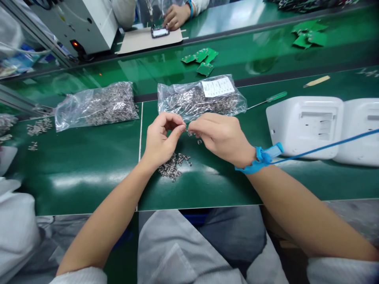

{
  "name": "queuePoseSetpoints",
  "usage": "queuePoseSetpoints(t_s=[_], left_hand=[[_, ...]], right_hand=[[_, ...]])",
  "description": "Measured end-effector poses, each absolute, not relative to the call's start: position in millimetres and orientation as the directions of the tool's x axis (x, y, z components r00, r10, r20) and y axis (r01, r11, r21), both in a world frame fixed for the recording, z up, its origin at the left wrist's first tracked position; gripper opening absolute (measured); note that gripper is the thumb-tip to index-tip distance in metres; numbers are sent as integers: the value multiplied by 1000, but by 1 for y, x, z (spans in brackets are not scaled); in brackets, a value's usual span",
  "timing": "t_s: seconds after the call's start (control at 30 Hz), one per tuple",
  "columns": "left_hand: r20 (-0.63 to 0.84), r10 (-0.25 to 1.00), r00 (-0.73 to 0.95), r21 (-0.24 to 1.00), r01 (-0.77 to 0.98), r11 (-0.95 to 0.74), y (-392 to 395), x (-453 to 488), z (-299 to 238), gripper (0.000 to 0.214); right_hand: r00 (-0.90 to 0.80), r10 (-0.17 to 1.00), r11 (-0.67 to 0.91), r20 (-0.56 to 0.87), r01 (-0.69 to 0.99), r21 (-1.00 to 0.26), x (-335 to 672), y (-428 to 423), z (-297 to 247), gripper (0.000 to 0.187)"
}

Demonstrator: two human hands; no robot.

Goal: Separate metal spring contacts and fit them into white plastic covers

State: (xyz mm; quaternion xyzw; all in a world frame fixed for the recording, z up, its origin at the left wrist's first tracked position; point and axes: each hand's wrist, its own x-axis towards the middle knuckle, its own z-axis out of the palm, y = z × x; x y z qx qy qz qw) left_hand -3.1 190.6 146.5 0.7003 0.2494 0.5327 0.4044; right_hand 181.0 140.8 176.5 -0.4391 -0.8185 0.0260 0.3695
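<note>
My left hand [162,138] is pinched, thumb against forefinger, over the green bench. Close beside it, fingertips almost meeting, my right hand [220,134] is closed too, with a blue wrist strap [260,159] at its wrist. Small shiny metal parts [191,134] show at and below the fingertips; they look like little clips or springs, too small to name. Which hand grips which part is hidden. Under my left hand lies a pile of the same metal parts [171,169]. A clear bag of metal parts [198,98], with a white label, lies just behind my hands.
Another bag of parts [109,104] lies to the left, near small loose heaps [39,127]. White plastic housings [308,126] and a green-handled screwdriver [276,96] are at right. Green circuit boards [204,59] rest on the strip behind. Across it, a co-worker's hand [176,16] touches a dark-framed piece.
</note>
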Motion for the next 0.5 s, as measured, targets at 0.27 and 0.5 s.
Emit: queuePoseSetpoints(t_s=[0.27,0.5], left_hand=[[635,723,273,752,-5,-659,191,-5,144,8],[623,747,232,769,-6,-639,189,-2,142,9]], right_hand=[[-150,698,623,700,609,-491,170,142,176,13],[-91,649,595,755,680,-429,165,140,171,21]])
